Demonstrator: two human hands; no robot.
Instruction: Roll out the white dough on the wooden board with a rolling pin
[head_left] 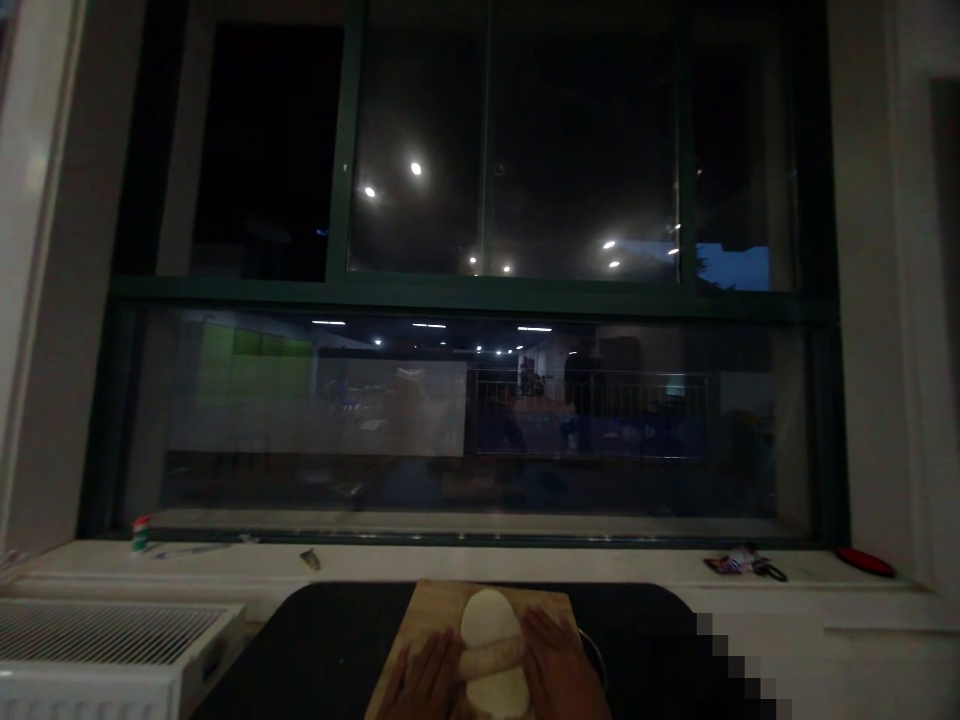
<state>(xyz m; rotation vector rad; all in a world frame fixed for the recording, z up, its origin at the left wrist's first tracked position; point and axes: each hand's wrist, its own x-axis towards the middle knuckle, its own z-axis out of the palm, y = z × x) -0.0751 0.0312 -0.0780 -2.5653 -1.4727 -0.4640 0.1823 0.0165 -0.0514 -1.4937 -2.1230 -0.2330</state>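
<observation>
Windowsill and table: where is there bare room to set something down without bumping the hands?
The windowsill is bare between the small scrap and the wrappers. The dark table is bare left of the wooden board. The board is crowded: left hand, right hand, rolling pin and dough.

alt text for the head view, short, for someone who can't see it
Two hands, left hand and right hand, press a rolling pin across pale dough on a wooden board on a dark table. Beyond is a large night window above a white sill.
</observation>
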